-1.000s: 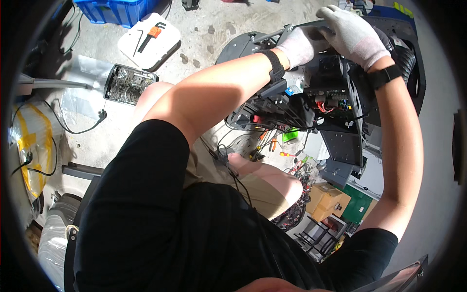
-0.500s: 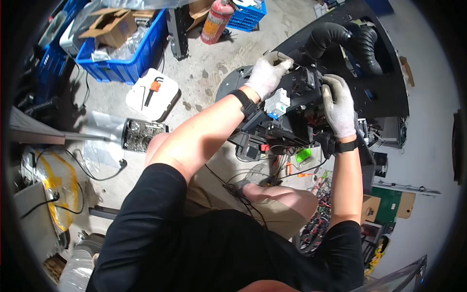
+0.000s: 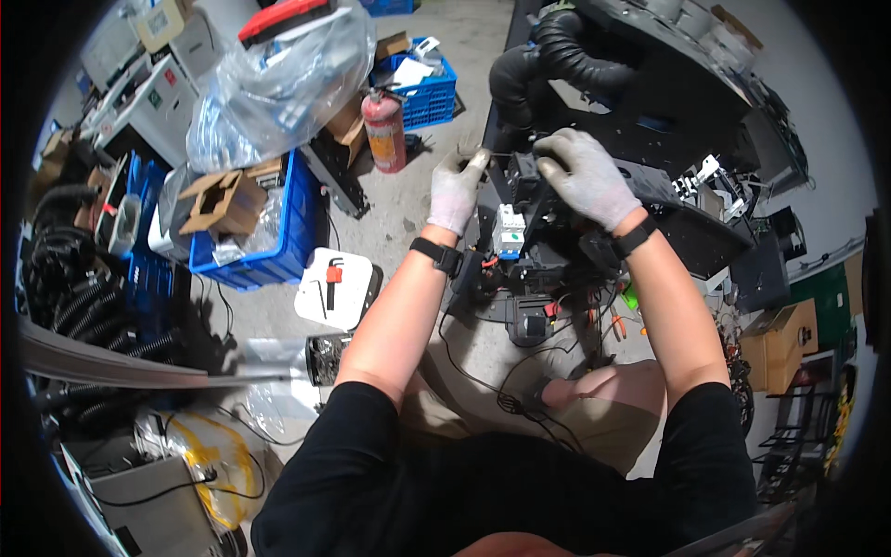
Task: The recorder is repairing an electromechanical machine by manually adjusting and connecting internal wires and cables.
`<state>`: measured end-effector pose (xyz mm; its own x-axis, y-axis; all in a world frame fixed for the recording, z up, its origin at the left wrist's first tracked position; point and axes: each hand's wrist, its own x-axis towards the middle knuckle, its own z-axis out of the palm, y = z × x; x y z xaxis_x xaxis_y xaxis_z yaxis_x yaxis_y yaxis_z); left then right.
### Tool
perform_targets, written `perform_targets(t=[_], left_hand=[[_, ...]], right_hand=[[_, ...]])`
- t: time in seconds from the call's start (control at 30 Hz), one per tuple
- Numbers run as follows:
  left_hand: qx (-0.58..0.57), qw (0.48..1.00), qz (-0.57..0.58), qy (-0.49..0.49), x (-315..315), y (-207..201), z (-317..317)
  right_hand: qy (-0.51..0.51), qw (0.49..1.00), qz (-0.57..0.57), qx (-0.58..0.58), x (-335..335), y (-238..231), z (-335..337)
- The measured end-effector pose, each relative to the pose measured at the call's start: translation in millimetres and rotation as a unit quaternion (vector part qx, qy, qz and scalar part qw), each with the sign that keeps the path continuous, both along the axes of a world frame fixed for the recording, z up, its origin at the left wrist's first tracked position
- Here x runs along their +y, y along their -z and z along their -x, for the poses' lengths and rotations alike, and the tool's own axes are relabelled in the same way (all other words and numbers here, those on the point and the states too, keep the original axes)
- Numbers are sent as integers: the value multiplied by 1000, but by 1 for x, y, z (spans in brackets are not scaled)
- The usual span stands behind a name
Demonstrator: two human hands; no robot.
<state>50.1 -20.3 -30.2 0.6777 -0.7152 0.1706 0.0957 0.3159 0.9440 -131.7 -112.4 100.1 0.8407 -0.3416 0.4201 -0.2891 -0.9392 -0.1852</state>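
Note:
Both my hands wear pale work gloves and work at the top of a black machine frame (image 3: 548,251). My left hand (image 3: 455,193) is at its left edge, thumb and fingers pinched together at one end of a thin dark rod (image 3: 500,154). My right hand (image 3: 589,178) curls over the right side of a black ribbed block (image 3: 524,176). Its fingers and thumb are bent in, and whatever lies under the fingertips is hidden. Below the block, between my wrists, a white circuit breaker (image 3: 509,227) is fixed to the frame.
Beyond the frame, a thick black corrugated hose (image 3: 515,84) runs to a large black panel (image 3: 668,84). A white case lid (image 3: 320,304) at left carries a hex key set (image 3: 334,276). A blue crate (image 3: 251,269), a red fire extinguisher (image 3: 384,135) and loose cables (image 3: 510,399) surround me.
The view has swung, shifting the floor items right and down. My right hand has come in over the ribbed block from beside it. My left hand stays pinched near the frame's top.

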Motion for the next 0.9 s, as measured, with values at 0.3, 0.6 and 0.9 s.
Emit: perform_targets(t=[0.3,0.6,0.9], left_hand=[[-39,989,-97,108,5,-8,-16],[-114,990,-81,6,5,-6,-12],[-161,971,-170,37,1,21,-51]], right_hand=[[94,990,74,78,22,11,-49],[140,981,80,110,26,12,-61],[98,985,79,118,33,13,-63]])
